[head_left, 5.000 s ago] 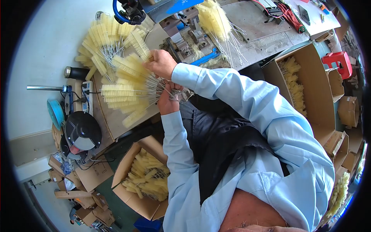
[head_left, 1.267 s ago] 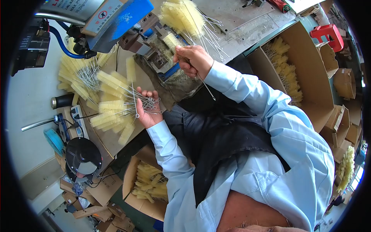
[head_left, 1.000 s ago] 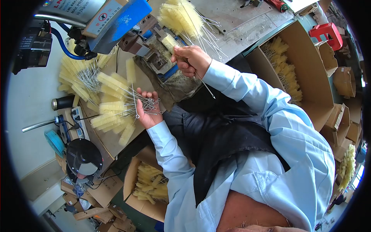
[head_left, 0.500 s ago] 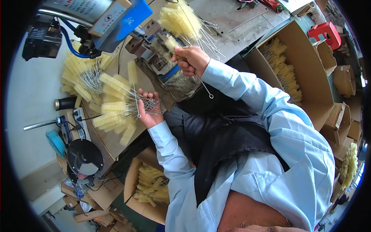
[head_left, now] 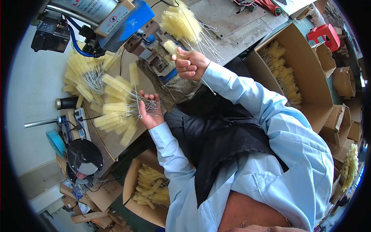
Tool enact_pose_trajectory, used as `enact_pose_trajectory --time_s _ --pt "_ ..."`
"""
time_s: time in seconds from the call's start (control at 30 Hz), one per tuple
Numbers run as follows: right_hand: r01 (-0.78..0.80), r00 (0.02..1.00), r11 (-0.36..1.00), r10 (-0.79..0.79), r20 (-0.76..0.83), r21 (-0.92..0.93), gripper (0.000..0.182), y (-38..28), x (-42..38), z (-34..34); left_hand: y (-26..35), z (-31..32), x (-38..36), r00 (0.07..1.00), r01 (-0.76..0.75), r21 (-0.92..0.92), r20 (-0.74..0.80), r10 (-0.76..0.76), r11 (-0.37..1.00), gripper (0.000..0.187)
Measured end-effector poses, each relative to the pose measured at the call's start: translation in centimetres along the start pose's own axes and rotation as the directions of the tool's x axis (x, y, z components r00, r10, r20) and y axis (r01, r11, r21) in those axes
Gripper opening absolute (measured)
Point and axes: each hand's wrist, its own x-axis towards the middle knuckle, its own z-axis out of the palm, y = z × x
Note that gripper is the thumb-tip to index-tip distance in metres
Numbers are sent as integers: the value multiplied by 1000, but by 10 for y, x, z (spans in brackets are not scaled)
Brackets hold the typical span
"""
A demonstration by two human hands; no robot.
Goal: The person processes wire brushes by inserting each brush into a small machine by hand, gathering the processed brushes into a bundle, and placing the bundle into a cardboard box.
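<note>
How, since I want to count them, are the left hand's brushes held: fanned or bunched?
Fanned: the brushes point different ways, while their looped wires converge in the left hand.

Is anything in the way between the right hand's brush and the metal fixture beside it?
Nothing visible is. The brush, held in the right hand, overlaps the edge of the metal fixture in this view; whether they touch, I can't tell.

The right hand [head_left: 191,65], no longer close by the left hand [head_left: 152,118], now holds a brush [head_left: 170,47] beside the machine [head_left: 148,53].
</note>
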Motion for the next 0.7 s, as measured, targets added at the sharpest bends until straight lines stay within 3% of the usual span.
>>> enact_pose_trajectory --time_s 0.23,0.7 --pt "-16 999 998 14 43 63 41 1 2 -8 1 -1 0 1000 -3 10 -4 3 1000 40" --pt "-68 989 961 29 -145 -268 42 -1 -10 3 1 -3 0 1000 6 -23 15 -5 1000 40"
